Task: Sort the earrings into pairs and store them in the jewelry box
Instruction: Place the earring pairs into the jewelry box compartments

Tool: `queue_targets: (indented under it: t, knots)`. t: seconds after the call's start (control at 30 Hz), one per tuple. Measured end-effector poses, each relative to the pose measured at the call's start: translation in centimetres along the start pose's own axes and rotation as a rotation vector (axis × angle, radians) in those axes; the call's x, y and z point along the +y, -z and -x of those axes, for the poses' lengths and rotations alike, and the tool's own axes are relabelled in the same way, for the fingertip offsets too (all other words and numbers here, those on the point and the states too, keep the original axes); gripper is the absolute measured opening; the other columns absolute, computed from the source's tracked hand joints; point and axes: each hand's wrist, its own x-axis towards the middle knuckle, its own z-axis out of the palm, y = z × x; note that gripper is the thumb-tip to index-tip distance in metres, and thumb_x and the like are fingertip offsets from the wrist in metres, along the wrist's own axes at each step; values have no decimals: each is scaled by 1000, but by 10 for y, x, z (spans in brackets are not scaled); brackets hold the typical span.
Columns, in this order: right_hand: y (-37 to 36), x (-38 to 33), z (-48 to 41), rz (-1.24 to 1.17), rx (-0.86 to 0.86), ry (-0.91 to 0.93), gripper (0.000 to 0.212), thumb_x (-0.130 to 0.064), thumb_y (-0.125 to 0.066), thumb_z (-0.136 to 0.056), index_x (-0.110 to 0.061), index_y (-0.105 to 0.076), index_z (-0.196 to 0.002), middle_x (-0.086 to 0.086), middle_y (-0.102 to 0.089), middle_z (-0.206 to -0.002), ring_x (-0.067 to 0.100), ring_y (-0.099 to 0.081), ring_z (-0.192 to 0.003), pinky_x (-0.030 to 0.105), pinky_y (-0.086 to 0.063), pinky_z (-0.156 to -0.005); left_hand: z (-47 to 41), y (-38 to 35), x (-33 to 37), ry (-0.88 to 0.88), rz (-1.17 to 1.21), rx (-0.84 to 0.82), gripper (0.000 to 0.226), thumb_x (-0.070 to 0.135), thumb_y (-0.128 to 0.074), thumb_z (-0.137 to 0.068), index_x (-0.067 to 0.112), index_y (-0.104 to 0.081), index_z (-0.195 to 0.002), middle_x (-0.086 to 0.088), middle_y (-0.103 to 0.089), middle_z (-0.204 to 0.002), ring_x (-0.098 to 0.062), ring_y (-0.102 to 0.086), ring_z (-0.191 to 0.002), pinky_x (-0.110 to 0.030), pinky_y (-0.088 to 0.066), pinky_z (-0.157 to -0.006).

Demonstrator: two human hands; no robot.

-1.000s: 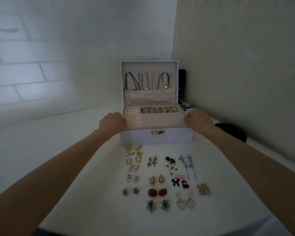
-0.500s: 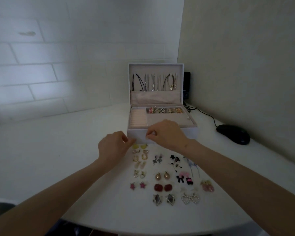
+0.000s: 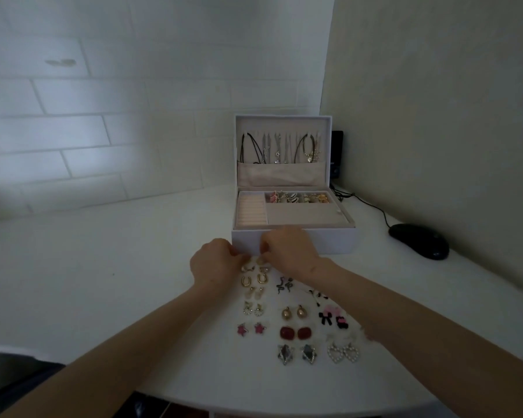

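Earrings lie in matched pairs on the white table, lower centre of the frame, in rows in front of the open jewelry box. From the left, the left hand reaches in with fingers curled at the top of the first column. I cannot tell whether it has one pinched. That column holds six pairs, the topmost half hidden by fingertips. The right hand meets it there, fingers likewise bent, and its grip is equally unclear. The middle column has four pairs. Further right I count four more, and the forearm covers whatever else is there. They look feather-light and stiff, likely to skate on the smooth tabletop, with thin posts and hooks that would bend and pearls or stones that might chip. A fingertip pinch on the edges of the decorative body seems the safest hold. Above centre, the one box stands lid-up, with necklaces too crowded to count and rings in its rear compartment. One black mouse sits at the far right.
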Motion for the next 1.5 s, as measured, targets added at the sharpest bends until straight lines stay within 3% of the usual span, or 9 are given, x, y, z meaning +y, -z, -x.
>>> queue_targets:
  t: [0.27, 0.47, 0.63, 0.73, 0.8, 1.0, 1.13, 1.3, 1.5]
  knots:
    - [13, 8, 7, -170, -10, -103, 24, -36, -68, -80, -14, -70, -89, 2, -69, -93, 18, -61, -87, 28, -42, -75, 1, 6, -5, -46, 109, 11, 18, 37, -62, -83, 18, -63, -82, 5, -60, -78, -16, -58, -77, -26, -38, -62]
    - [43, 17, -6, -484, 86, -152, 11, -22, -72, -78, -12, -68, -77, -6, -62, -70, 5, -55, -60, 23, -49, -64, -11, 31, 3, -195, 284, 137, 16, 34, -64, -84, 21, -57, -78, 14, -55, -72, -7, -49, -64, -27, -34, -58]
    - [53, 31, -39, -786, 100, -241, 9, -5, -72, -78, -1, -63, -77, 6, -65, -70, 10, -62, -57, 22, -57, -61, -58, 41, 19, -161, 455, 62, 19, 24, -69, -81, 18, -53, -73, -3, -63, -81, -22, -59, -78, -37, -49, -72]
    - [52, 41, -60, -814, 109, -282, 16, -1, -71, -77, -5, -59, -67, 7, -64, -65, 13, -63, -57, 21, -57, -56, -87, 39, 27, -145, 528, 9, 19, 18, -72, -79, 15, -54, -87, -7, -66, -79, -23, -63, -78, -39, -51, -77]
    - [49, 46, -74, -820, 102, -317, 21, 3, -70, -77, -6, -56, -64, 9, -63, -63, 13, -64, -56, 20, -56, -52, -107, 35, 32, -152, 488, -24, 19, 16, -70, -80, 14, -59, -95, -7, -67, -78, -23, -64, -77, -35, -50, -72]
    - [39, 62, -108, -826, 102, -344, 18, 12, -66, -74, -4, -57, -71, 14, -64, -67, 23, -66, -57, 30, -59, -58, -149, 24, 47, -128, 299, -58, 8, 14, -71, -76, 20, -65, -75, -3, -65, -76, -25, -65, -81, -24, -41, -56]
    - [31, 69, -128, -774, 80, -322, 14, 10, -64, -78, -4, -63, -80, 7, -62, -66, 5, -60, -43, 17, -52, -47, -163, 20, 55, -176, 176, -31, 11, 17, -70, -75, 18, -71, -86, -6, -69, -93, -25, -64, -90, -27, -46, -67]
    - [24, 74, -149, -731, 36, -314, 15, 8, -65, -77, -5, -70, -80, 9, -66, -85, 18, -64, -79, 31, -56, -79, -171, 19, 64, -284, -132, -74, 15, 16, -67, -76, 20, -69, -91, -6, -68, -102, -25, -62, -96, -29, -46, -73]
    - [22, 72, -162, -637, -45, -238, 19, 2, -71, -74, -4, -71, -92, 0, -64, -86, 11, -59, -86, 23, -47, -82, -176, 12, 59, -283, -241, -96, 17, 23, -70, -76, 19, -68, -93, -8, -65, -105, -25, -60, -98, -30, -44, -75]
